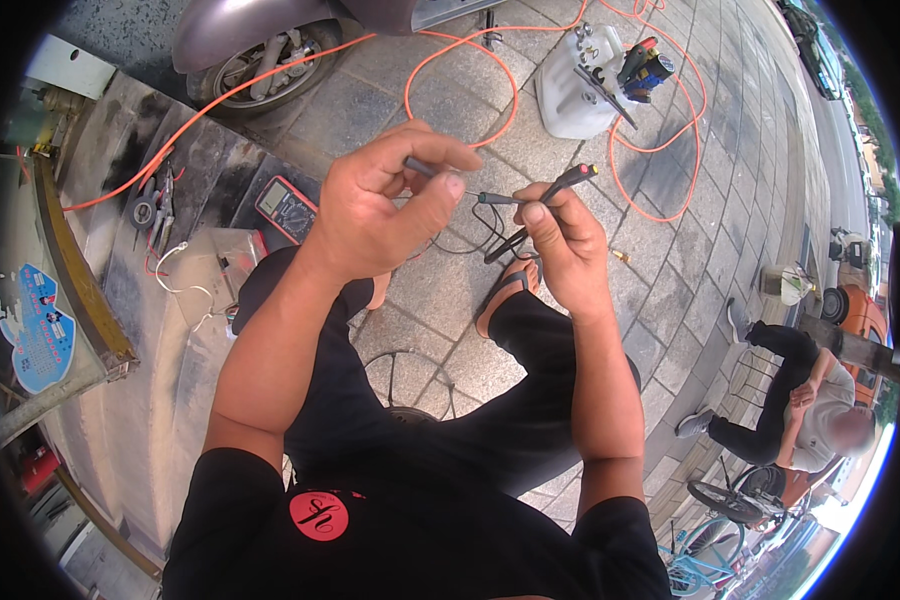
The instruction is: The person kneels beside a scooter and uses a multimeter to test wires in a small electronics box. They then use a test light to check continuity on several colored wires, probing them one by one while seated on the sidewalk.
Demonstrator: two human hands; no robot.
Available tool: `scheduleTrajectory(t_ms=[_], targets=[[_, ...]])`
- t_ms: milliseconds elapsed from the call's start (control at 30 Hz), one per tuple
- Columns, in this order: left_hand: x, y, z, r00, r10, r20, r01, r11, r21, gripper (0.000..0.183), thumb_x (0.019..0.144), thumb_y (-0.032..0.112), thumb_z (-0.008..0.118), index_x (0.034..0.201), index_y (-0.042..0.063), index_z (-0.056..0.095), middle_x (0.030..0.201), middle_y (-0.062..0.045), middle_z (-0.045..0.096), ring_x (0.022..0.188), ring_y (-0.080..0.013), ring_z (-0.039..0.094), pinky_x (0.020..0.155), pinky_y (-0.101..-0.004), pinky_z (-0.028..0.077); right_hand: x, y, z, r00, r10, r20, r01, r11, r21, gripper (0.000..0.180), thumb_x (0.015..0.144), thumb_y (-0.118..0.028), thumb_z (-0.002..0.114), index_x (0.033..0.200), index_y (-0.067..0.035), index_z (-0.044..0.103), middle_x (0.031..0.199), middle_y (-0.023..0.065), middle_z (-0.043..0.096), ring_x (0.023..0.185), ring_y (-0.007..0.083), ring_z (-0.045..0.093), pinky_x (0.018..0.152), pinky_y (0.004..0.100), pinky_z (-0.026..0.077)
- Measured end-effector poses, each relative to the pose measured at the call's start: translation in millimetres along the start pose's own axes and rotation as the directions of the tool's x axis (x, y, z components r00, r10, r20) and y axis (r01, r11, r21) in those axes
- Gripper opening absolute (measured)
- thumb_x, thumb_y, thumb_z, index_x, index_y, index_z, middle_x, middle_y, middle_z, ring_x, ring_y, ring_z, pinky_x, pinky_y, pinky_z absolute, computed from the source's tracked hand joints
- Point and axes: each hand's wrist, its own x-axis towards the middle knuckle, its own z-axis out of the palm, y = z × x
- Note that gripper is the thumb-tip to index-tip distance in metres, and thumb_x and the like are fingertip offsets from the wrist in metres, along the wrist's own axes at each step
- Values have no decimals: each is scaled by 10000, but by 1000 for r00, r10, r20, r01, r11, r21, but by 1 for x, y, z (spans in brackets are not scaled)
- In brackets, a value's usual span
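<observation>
My left hand [390, 199] grips a slim dark rod [420, 166], apparently a test probe, between thumb and fingers. From it a thin tip reaches toward a round cable connector with a green end [487, 198]; whether they touch is hard to tell. My right hand [566, 244] pinches that connector's cable. The same hand also holds black cable connectors [572, 177] with red and yellow ends, pointing up and right. Black cable [504, 249] loops below the fingers. Left of my left hand lies a red-framed multimeter [286, 207] with a grey display.
Pliers [166, 202] and a clear plastic bag [221, 259] lie on the stone step at left. A white plastic jug [577, 94] carrying tools stands ahead. An orange hose [516, 90] loops over the paving near a scooter wheel [266, 71]. A person [810, 405] sits at right.
</observation>
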Motion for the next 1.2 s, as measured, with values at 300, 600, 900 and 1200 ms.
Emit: scheduleTrajectory(t_ms=[300,600,900,1200], targets=[[2,0,-4,997,64,37,-70,979,192,194,967,98,665,1115,-25,695,972,-62,609,759,-64,527,631,-194,411,-1,4,-2,1000,24,-4,-24,1000,18,165,1034,-127,650,1158,-23,682,908,-29,603,832,64,526,748,226,446],[0,-2,-7,993,73,94,-95,963,253,194,969,81,650,1126,-26,689,1014,-80,611,801,-87,587,666,-202,474,-1,-2,0,997,78,7,-79,990,116,167,1038,-127,644,1149,-12,687,872,-38,601,796,42,512,707,217,432],[-1,-4,-3,992,37,119,-53,988,143,169,981,38,650,1132,-37,669,1062,-98,617,849,-108,628,702,-225,536,-7,-12,2,984,162,76,-172,972,157,163,979,-106,725,1094,10,733,884,-29,663,792,50,550,700,233,454],[4,-2,6,962,-271,-31,270,963,-21,272,925,75,776,1132,-34,637,1019,-110,745,864,-168,748,695,-232,585,-10,-8,8,995,92,-36,-83,979,184,152,959,-82,742,1080,11,736,931,8,697,827,67,598,733,236,486]])
